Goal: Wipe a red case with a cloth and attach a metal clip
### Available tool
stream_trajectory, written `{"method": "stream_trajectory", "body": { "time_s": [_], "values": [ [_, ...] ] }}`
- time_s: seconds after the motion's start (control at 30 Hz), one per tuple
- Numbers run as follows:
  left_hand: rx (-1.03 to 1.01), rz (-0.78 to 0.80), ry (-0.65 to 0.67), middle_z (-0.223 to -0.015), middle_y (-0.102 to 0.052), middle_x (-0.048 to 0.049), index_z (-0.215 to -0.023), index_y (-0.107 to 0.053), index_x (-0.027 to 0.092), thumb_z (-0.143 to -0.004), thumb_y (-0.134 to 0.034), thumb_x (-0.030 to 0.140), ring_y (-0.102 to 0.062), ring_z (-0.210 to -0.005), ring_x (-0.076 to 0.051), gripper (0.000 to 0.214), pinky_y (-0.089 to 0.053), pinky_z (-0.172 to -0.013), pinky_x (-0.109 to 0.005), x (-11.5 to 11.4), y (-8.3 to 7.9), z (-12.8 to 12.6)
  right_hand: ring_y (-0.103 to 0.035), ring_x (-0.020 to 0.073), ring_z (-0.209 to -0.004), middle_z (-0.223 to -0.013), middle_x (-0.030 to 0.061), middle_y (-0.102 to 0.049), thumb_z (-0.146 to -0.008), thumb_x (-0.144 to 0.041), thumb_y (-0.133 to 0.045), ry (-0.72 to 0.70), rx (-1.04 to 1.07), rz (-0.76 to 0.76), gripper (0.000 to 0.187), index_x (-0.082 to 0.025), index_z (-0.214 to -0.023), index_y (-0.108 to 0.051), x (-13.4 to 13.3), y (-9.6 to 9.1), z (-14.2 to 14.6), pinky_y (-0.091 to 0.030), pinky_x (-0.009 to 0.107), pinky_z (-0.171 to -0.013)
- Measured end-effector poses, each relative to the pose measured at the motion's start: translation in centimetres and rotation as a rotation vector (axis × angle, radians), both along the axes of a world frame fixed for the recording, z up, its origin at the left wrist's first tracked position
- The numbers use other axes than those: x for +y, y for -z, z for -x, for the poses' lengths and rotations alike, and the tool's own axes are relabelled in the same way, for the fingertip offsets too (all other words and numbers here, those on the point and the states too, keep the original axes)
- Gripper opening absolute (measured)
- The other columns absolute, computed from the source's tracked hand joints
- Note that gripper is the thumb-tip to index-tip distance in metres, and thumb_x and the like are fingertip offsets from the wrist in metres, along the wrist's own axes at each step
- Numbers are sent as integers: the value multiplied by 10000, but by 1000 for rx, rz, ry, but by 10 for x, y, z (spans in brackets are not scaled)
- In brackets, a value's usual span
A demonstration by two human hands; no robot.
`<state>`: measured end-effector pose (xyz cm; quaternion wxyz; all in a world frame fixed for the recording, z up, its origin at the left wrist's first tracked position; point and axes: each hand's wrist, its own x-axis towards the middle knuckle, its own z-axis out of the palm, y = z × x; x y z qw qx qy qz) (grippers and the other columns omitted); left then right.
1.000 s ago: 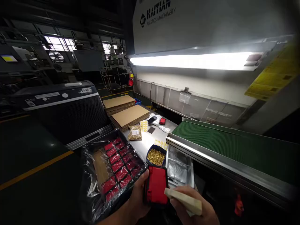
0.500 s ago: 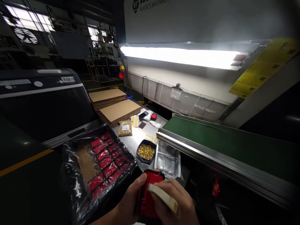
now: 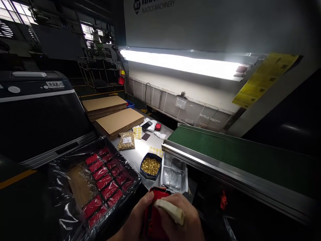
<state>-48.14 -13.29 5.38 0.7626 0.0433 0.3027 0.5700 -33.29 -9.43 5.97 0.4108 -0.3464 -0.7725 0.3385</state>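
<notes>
At the bottom centre my left hand grips a red plastic part by its left side. My right hand lies over the part's right side, closed around a pale cream stick-like tool whose end points left across the part. Just beyond the hands sit a blue tub of small brass pieces and a clear plastic tray. To the left, a box lined with clear film holds rows of several red parts.
A green conveyor belt with a steel edge runs along the right. Two cardboard stacks, a bag of brass pieces, a phone and a small red part lie on the steel table. A dark machine stands at the left.
The view has swung right and down, shifting everything leftward. My hands have drawn closer together and lower, the right hand with the cream tool now overlapping the red part.
</notes>
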Motion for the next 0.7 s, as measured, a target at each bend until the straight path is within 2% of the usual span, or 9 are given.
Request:
{"method": "stream_trajectory", "body": {
  "time_s": [0.1, 0.17, 0.3, 0.43, 0.47, 0.6, 0.7],
  "values": [
    [-45, 51, -18, -898, -724, -105, -1207, -630, 121, -866, -641, 469, -668, -737, -236, 487, -518, -650, -303, 1, -7, 3, -648, 145, -661, -783, 16, -686, -853, -349, -680, 89, 75, 195, 106, -248, -880, -697, 2, -5, -6, -516, 235, -601],
    [-18, 66, -31, -916, -725, -108, -1295, -573, 133, -842, -666, 492, -678, -743, -250, 585, -534, -648, -321, 2, -6, 6, -631, 139, -629, -767, 20, -679, -850, -377, -679, 130, 109, 253, 148, -230, -854, -695, -2, -9, -10, -491, 229, -562],
    [-42, 72, -4, -816, -702, -67, -1285, -580, 153, -778, -735, 520, -652, -668, -219, 644, -535, -632, -313, 3, 5, 7, -636, 141, -680, -780, 24, -673, -859, -333, -671, 60, 102, 164, 114, -219, -858, -686, -8, -14, -8, -498, 248, -634],
    [-85, 36, 26, -727, -666, -56, -1022, -690, 109, -821, -710, 474, -619, -656, -181, 417, -506, -622, -259, 2, 8, 3, -645, 141, -727, -809, 21, -675, -867, -278, -670, -4, 66, 56, 64, -221, -898, -669, -5, -16, -4, -503, 263, -677],
    [-79, 43, 27, -728, -669, -57, -1008, -692, 111, -840, -691, 459, -623, -657, -183, 386, -508, -628, -263, 1, 7, 2, -646, 139, -729, -813, 21, -672, -869, -267, -666, -10, 53, 47, 58, -222, -906, -668, -3, -16, -5, -504, 260, -674],
    [3, 123, -6, -791, -705, -59, -1221, -622, 154, -868, -662, 412, -650, -657, -201, 440, -515, -604, -274, -2, -1, -3, -649, 124, -700, -802, 15, -663, -842, -218, -687, -83, -17, -29, 97, -220, -934, -657, 1, -12, -13, -508, 228, -632],
    [35, 121, -34, -782, -706, -72, -1252, -600, 122, -867, -663, 397, -657, -664, -212, 477, -516, -585, -274, -1, -2, -7, -653, 131, -703, -803, 18, -666, -848, -211, -673, -81, -24, -8, 86, -218, -932, -658, 0, -8, -15, -513, 233, -636]
  ]
}}
